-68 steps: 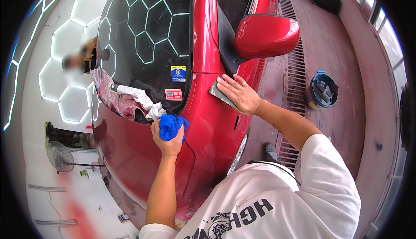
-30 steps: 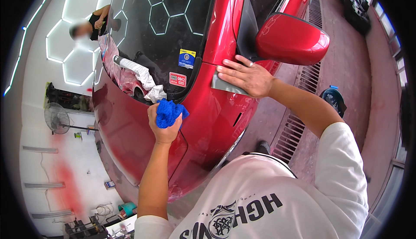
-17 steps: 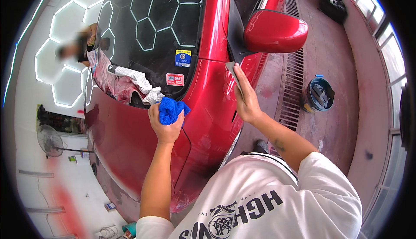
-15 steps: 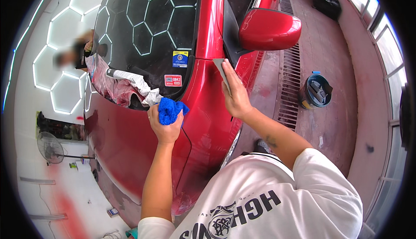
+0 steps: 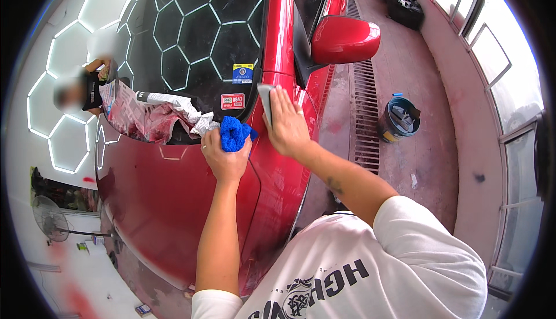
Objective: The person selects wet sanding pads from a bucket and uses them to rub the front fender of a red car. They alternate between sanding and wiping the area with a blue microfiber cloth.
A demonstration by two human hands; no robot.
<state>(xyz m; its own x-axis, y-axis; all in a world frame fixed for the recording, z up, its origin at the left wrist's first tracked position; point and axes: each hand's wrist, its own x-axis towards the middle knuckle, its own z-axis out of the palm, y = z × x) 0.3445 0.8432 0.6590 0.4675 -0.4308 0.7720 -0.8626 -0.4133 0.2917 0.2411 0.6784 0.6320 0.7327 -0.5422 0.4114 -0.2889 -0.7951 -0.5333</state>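
Observation:
My left hand (image 5: pixel 223 160) is closed round a bunched blue microfiber cloth (image 5: pixel 233 134), over the rear edge of the red hood (image 5: pixel 162 203) by the windshield corner. My right hand (image 5: pixel 288 123) presses a folded grey sheet, which looks like sandpaper (image 5: pixel 266 100), with its fingers stretched together along it and the thumb against its near side. The sheet is at the top of the red fender (image 5: pixel 278 165), close to the windshield pillar's base. Whether its whole underside touches the paint is hidden.
Crumpled paint-stained newspaper (image 5: pixel 145 119) covers the windshield's lower edge. The red side mirror (image 5: pixel 346 39) juts out ahead of my right arm. A dark bucket (image 5: pixel 399 123) stands beyond the floor grate (image 5: pixel 366 122). Another person (image 5: pixel 92 87) is across the car; a fan (image 5: pixel 51 219) stands at left.
My right hand has moved left with the grey sheet, nearer to the windshield corner. The left hand and blue cloth have shifted slightly right, so the hands are closer together. The whole view has shifted.

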